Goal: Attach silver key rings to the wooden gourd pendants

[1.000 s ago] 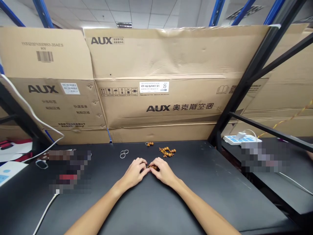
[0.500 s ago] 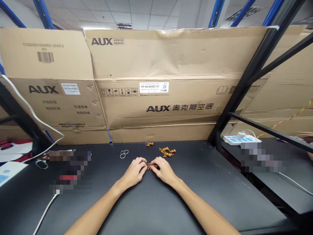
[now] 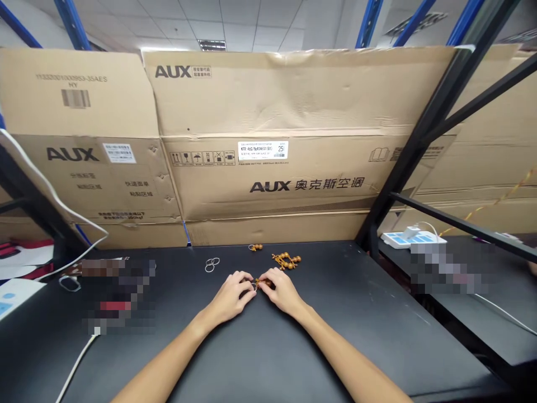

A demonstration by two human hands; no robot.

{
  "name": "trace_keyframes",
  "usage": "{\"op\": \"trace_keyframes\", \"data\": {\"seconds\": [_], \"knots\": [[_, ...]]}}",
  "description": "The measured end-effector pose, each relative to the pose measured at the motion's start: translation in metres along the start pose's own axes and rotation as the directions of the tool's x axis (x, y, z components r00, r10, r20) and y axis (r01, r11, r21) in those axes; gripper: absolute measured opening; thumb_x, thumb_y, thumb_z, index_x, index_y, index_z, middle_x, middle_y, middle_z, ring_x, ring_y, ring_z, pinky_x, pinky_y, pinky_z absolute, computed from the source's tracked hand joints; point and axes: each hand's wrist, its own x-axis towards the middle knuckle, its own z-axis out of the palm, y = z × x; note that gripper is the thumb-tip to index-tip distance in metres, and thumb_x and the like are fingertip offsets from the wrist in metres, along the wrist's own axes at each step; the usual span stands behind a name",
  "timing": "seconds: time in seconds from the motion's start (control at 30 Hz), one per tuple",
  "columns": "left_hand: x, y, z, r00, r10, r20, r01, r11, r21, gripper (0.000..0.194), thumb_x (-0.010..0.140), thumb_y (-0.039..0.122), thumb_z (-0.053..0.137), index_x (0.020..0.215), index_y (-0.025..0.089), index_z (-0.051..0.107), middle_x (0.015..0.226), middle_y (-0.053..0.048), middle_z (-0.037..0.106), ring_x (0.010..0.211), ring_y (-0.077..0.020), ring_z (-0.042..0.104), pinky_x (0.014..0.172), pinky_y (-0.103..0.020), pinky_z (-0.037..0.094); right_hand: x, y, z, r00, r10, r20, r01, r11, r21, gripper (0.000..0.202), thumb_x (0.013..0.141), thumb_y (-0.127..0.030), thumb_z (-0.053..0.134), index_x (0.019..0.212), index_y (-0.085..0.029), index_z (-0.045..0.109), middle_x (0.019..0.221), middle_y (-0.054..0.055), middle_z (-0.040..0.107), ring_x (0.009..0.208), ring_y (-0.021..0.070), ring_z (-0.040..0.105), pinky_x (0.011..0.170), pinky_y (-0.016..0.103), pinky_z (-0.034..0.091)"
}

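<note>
Between the fingertips of my left hand [image 3: 235, 292] is a metal key ring [image 3: 254, 285], partly covered by the fingers. My right hand [image 3: 282, 288] pinches a brown beaded cord pendant [image 3: 258, 282], whose beads are mostly under the fingers. Ring and pendant meet in the small gap between the two hands; whether they are linked I cannot tell. Beyond my left hand lie several loose key rings [image 3: 212, 264]. Behind my right hand rests a cluster of beaded pendants [image 3: 287, 260], and a pendant with a ring on it [image 3: 255, 247] lies near the cardboard.
Cardboard panels [image 3: 268, 112] stand along the back of the black table [image 3: 251, 358]. At left are a blurred dark object [image 3: 126, 291] and a white cable [image 3: 75, 366]. A black metal frame [image 3: 403, 168] rises at right, with a power strip [image 3: 413, 239] behind it.
The fingers of my left hand have shifted slightly, and the ring has tilted to show more below the fingertips. My right hand keeps its pinch on the pendant.
</note>
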Motion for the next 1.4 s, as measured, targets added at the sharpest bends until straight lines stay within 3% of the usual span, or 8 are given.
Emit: {"op": "trace_keyframes", "data": {"seconds": [0.13, 0.33, 0.57, 0.97, 1.07, 1.17, 1.23, 1.4], "knots": [[0.000, 0.000, 0.000, 0.999, -0.040, -0.007, 0.040, 0.999, 0.002, 0.023, 0.092, 0.032, 0.050, 0.078, 0.021, 0.064, 0.106, -0.005, 0.060, 0.096, -0.0206, 0.055, 0.088, -0.037, 0.042, -0.001, -0.003, -0.001, 0.997, -0.071, 0.043, 0.069, 0.997, 0.048, 0.007, 0.088, -0.022, 0.057, 0.086, -0.022, 0.064, 0.080, 0.002, 0.065, 0.076, 0.0174, 0.055, 0.072, 0.030, 0.044], [0.000, 0.000, -0.001, 0.999, 0.038, 0.031, -0.038, 0.999, -0.006, 0.023, 0.092, 0.030, 0.050, 0.084, 0.023, 0.069, 0.109, -0.006, 0.059, 0.092, -0.0197, 0.055, 0.085, -0.036, 0.042, 0.000, -0.001, 0.000, 1.000, 0.009, -0.008, -0.009, 0.999, -0.034, 0.009, 0.087, -0.022, 0.057, 0.081, -0.021, 0.063, 0.076, 0.002, 0.063, 0.070, 0.0173, 0.054, 0.068, 0.030, 0.043], [0.000, 0.004, -0.004, 1.000, -0.018, -0.014, 0.018, 1.000, -0.009, 0.028, 0.093, 0.034, 0.047, 0.080, 0.021, 0.067, 0.106, -0.006, 0.060, 0.095, -0.0206, 0.054, 0.087, -0.036, 0.043, -0.002, -0.002, 0.000, 0.999, -0.051, 0.008, 0.051, 0.998, 0.044, 0.006, 0.087, -0.022, 0.058, 0.086, -0.022, 0.063, 0.078, 0.002, 0.064, 0.075, 0.0174, 0.054, 0.072, 0.031, 0.043], [0.000, -0.002, -0.003, 1.000, -0.008, -0.023, 0.011, 0.994, 0.111, 0.017, 0.092, 0.033, 0.050, 0.092, 0.023, 0.064, 0.102, -0.005, 0.059, 0.093, -0.0211, 0.054, 0.083, -0.036, 0.041, 0.000, -0.001, -0.001, 0.998, 0.007, -0.056, -0.010, 0.999, -0.049, 0.011, 0.082, -0.023, 0.064, 0.093, -0.022, 0.060, 0.091, 0.005, 0.062, 0.085, 0.0214, 0.055, 0.078, 0.034, 0.044], [0.000, 0.000, -0.002, 1.000, -0.015, -0.023, 0.018, 0.991, 0.133, 0.016, 0.091, 0.032, 0.051, 0.087, 0.020, 0.060, 0.091, -0.005, 0.059, 0.084, -0.0202, 0.054, 0.077, -0.035, 0.041, 0.000, -0.005, -0.004, 0.996, 0.008, -0.089, -0.015, 0.997, -0.073, 0.007, 0.083, -0.027, 0.063, 0.082, -0.021, 0.059, 0.083, 0.005, 0.060, 0.080, 0.0206, 0.055, 0.074, 0.033, 0.044], [0.000, 0.001, 0.002, 1.000, 0.013, 0.015, -0.016, 0.985, 0.170, 0.021, 0.092, 0.035, 0.048, 0.083, 0.020, 0.060, 0.082, -0.004, 0.059, 0.077, -0.0201, 0.055, 0.074, -0.035, 0.042, -0.003, -0.009, -0.004, 0.999, -0.010, 0.037, 0.014, 0.995, -0.100, 0.019, 0.087, -0.027, 0.057, 0.069, -0.021, 0.058, 0.070, 0.002, 0.057, 0.071, 0.0182, 0.055, 0.068, 0.030, 0.044], [0.000, -0.002, 0.006, 1.000, 0.006, 0.005, -0.007, 0.978, 0.207, 0.023, 0.093, 0.037, 0.047, 0.095, 0.020, 0.062, 0.094, -0.006, 0.062, 0.087, -0.0225, 0.056, 0.079, -0.037, 0.042, -0.004, -0.010, -0.003, 0.995, -0.019, 0.095, 0.033, 0.988, -0.148, 0.011, 0.087, -0.028, 0.057, 0.085, -0.021, 0.064, 0.085, 0.006, 0.063, 0.083, 0.0201, 0.057, 0.076, 0.031, 0.045], [-0.003, -0.014, 0.012, 0.995, -0.088, -0.045, 0.098, 0.947, 0.306, 0.045, 0.094, 0.046, 0.042, 0.128, 0.018, 0.051, 0.133, -0.011, 0.052, 0.122, -0.0282, 0.046, 0.102, -0.045, 0.035, -0.004, -0.007, -0.001, 0.986, 0.078, 0.148, -0.036, 0.962, -0.269, 0.043, 0.091, -0.041, 0.048, 0.127, -0.018, 0.053, 0.136, 0.013, 0.048, 0.127, 0.0275, 0.041, 0.105, 0.044, 0.031]]}}
